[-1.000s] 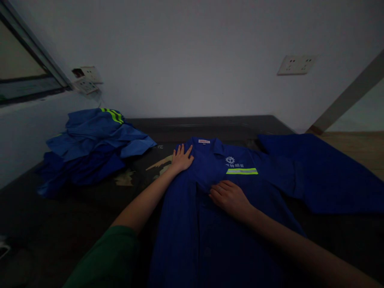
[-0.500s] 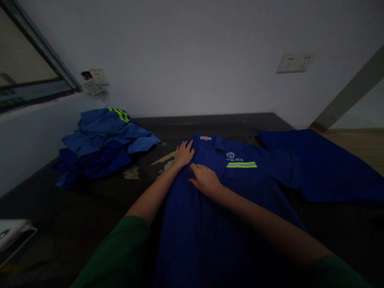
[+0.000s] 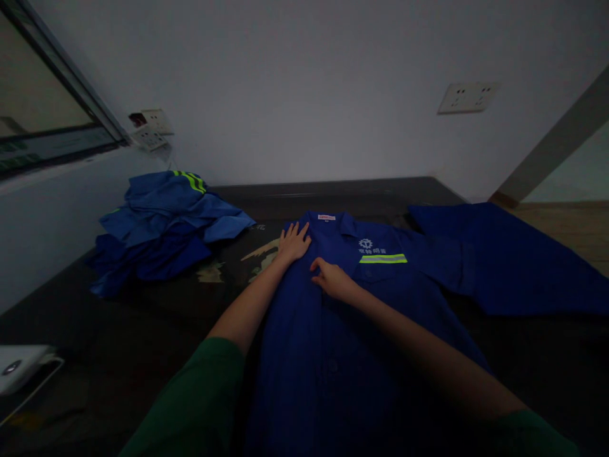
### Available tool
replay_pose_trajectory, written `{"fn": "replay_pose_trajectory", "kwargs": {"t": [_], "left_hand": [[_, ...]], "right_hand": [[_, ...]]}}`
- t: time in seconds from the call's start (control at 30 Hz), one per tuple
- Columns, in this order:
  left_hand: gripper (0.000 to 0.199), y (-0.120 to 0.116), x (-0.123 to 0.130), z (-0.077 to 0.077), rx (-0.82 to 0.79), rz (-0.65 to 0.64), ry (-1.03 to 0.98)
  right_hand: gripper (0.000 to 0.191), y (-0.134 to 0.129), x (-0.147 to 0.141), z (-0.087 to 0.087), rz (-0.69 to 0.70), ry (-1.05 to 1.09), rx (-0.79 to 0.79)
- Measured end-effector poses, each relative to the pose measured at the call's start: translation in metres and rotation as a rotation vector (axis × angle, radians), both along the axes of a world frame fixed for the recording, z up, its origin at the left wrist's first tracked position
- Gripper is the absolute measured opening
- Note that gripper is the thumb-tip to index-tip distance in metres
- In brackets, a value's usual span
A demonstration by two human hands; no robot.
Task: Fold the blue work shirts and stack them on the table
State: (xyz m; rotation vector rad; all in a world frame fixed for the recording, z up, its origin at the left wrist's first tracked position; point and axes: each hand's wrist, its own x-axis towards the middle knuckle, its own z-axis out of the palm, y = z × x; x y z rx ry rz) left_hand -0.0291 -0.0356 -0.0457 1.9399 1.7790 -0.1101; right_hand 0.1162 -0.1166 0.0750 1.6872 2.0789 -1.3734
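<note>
A dark blue work jacket (image 3: 295,343) lies front up, its collar toward the wall. A pale gear logo and a yellow-green and silver reflective strip mark its chest. My left hand (image 3: 294,244) rests flat on the shoulder beside the collar, fingers spread. Over the middle of the chest, my right hand (image 3: 333,279) has its thumb and fingers curled in a pinch at the front edge of the jacket. The cloth between those fingertips is mostly hidden. One sleeve stretches out to the right.
A crumpled heap of blue clothes (image 3: 166,216) sits at the left. Further blue cloth (image 3: 533,266) lies flat at the right on the dark table (image 3: 304,190). A white device (image 3: 23,367) with a cable is at the lower left. Behind stands a wall with sockets (image 3: 469,98).
My right hand has moved a little to the right, and the jacket's front edge has shifted the same way. My left hand stays on the shoulder.
</note>
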Motion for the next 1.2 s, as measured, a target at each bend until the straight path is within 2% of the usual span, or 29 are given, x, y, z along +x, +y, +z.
{"fn": "replay_pose_trajectory", "kwargs": {"t": [0.1,0.23,0.3,0.4,0.5,0.6,0.7,0.83,0.97,1.2], "left_hand": [[0.056,0.000,0.000,0.001,0.012,0.007,0.001],[0.053,-0.002,0.002,0.004,0.050,0.035,-0.019],[0.052,-0.002,0.002,0.007,0.094,0.063,-0.040],[0.046,-0.002,0.001,0.016,0.243,0.105,-0.099],[0.042,-0.004,-0.001,0.030,0.341,0.106,-0.166],[0.042,-0.017,-0.003,0.038,0.278,0.067,-0.183],[0.046,-0.039,-0.006,0.038,0.163,-0.022,-0.126],[0.049,-0.061,-0.008,0.035,0.037,-0.047,-0.019],[0.053,-0.064,-0.005,0.038,0.008,-0.070,0.020],[0.054,-0.062,-0.002,0.035,-0.010,-0.036,0.058]], "right_hand": [[0.026,-0.007,0.001,0.007,0.105,-0.205,0.172],[0.024,-0.015,0.009,0.004,0.145,-0.245,0.320],[0.021,-0.017,0.013,-0.003,0.165,-0.252,0.361],[0.022,-0.019,0.017,-0.009,0.201,-0.256,0.383],[0.025,-0.019,0.018,-0.002,0.186,-0.246,0.403],[0.029,-0.023,0.013,0.011,0.133,-0.220,0.499],[0.025,-0.033,0.003,0.017,0.213,-0.129,0.564],[0.035,-0.049,-0.003,0.001,0.314,-0.060,0.496],[0.047,-0.056,0.003,-0.018,0.314,-0.028,0.451],[0.050,-0.056,0.010,-0.016,0.303,0.019,0.443]]}}
